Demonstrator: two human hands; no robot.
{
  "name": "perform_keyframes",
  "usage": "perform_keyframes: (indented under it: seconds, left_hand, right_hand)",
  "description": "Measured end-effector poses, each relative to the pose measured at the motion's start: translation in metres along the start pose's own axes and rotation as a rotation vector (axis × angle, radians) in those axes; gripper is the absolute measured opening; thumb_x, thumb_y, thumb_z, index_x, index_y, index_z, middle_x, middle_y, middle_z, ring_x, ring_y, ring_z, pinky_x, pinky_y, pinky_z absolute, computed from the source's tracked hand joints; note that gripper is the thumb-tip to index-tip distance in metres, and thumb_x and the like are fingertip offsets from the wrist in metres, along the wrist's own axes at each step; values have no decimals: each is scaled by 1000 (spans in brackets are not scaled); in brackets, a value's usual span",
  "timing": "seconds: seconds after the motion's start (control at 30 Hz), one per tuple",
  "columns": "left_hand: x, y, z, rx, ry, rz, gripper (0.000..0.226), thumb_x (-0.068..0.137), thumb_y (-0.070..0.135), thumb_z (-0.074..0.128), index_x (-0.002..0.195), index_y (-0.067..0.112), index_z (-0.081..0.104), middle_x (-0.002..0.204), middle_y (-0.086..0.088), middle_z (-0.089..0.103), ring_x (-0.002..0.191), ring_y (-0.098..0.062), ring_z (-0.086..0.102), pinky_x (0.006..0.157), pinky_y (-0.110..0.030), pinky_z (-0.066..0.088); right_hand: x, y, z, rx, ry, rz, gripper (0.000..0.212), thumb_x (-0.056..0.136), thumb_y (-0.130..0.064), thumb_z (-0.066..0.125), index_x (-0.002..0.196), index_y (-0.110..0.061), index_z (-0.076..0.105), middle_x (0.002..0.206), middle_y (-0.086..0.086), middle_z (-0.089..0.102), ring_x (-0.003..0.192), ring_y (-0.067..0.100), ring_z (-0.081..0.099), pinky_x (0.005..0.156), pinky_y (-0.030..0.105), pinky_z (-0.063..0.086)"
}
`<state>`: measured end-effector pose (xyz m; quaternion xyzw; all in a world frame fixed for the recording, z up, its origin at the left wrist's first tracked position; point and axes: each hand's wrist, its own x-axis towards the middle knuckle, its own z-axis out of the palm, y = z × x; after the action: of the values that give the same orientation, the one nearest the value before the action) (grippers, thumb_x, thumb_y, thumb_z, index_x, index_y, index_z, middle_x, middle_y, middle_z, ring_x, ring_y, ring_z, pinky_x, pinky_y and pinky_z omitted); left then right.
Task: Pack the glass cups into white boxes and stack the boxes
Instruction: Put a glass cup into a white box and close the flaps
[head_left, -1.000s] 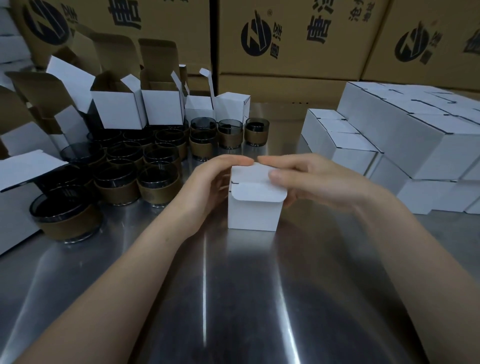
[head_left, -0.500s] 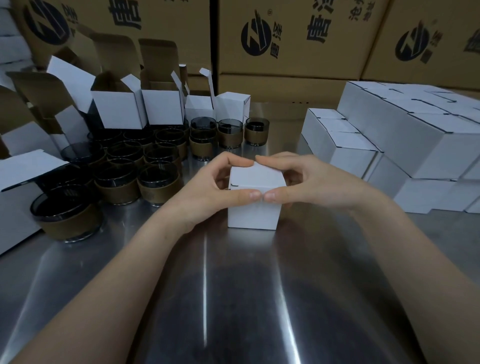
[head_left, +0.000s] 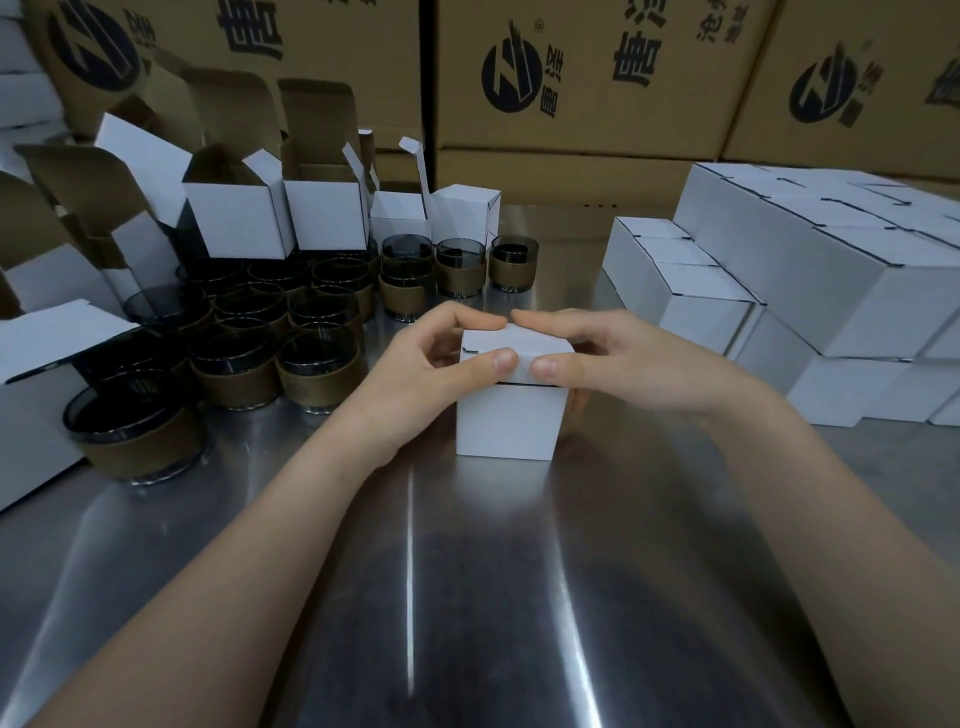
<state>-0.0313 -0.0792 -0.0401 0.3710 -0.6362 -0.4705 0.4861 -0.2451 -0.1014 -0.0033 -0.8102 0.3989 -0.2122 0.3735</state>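
A small white box (head_left: 511, 421) stands on the steel table (head_left: 467, 597) in the middle of the view. My left hand (head_left: 423, 374) grips its left top edge, thumb on the front rim and fingers over the lid. My right hand (head_left: 623, 364) holds the right top edge the same way. The lid lies almost flat, with a thin dark gap along the front. What is inside the box is hidden. Several dark glass cups with brown bands (head_left: 317, 374) crowd the table to the left.
Open white boxes (head_left: 234, 218) with raised flaps stand behind the cups. A stack of closed white boxes (head_left: 810, 280) fills the right side. Large brown cartons (head_left: 571, 78) form a wall at the back. One cup (head_left: 130, 436) stands near the left edge.
The lid flap, first folded forward under my fingers, has been pressed down onto the box. My thumbs moved to the front rim and both hands now pinch the top edges.
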Motion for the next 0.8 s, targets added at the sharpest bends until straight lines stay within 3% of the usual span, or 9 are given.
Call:
perform_keyframes:
  seconds: [0.17, 0.37, 0.47, 0.63, 0.7, 0.8]
  left_hand:
    - [-1, -1, -1, -12, -13, 13, 39, 74, 33, 78, 108, 17, 64, 101, 12, 71, 97, -9, 66, 81, -26, 56]
    - [-1, 1, -3, -8, -47, -9, 41, 75, 30, 72, 112, 16, 62, 99, 17, 70, 98, -6, 66, 81, -24, 55]
    - [-1, 1, -3, -8, -60, -15, 40, 76, 30, 72, 112, 17, 61, 98, 20, 69, 97, -3, 65, 79, -21, 53]
    - [-3, 1, -4, -56, -88, -60, 39, 81, 39, 68, 113, 18, 60, 102, 13, 68, 99, -7, 65, 80, -21, 51]
    - [-4, 2, -5, -117, -103, -93, 34, 87, 40, 59, 112, 16, 60, 101, 8, 67, 95, -7, 66, 76, -18, 51]
    - [-4, 3, -4, -128, -101, -114, 35, 86, 34, 60, 114, 13, 59, 100, 6, 67, 92, -8, 67, 73, -18, 51]
  right_hand:
    - [1, 2, -1, 2, -7, 4, 39, 67, -66, 67, 104, -66, 57, 134, -33, 50, 127, -10, 43, 104, 23, 37]
    - [0, 3, -1, 15, 6, 47, 78, 61, -65, 73, 133, -44, 53, 123, -31, 54, 118, -5, 53, 93, 22, 45]
    - [0, 2, -1, -24, -1, 58, 85, 61, -69, 71, 138, -42, 48, 122, -32, 52, 121, -1, 50, 101, 30, 43]
    - [-2, 2, 0, 23, 2, 60, 67, 62, -89, 53, 121, -58, 52, 119, -38, 53, 120, -3, 51, 105, 33, 40]
    - [-1, 4, -1, 69, 16, 87, 65, 69, -83, 53, 127, -53, 54, 118, -33, 58, 111, -1, 56, 107, 41, 40]
    - [1, 5, 0, 78, 12, 81, 55, 80, -63, 58, 131, -44, 55, 116, -31, 59, 103, -5, 57, 100, 36, 43]
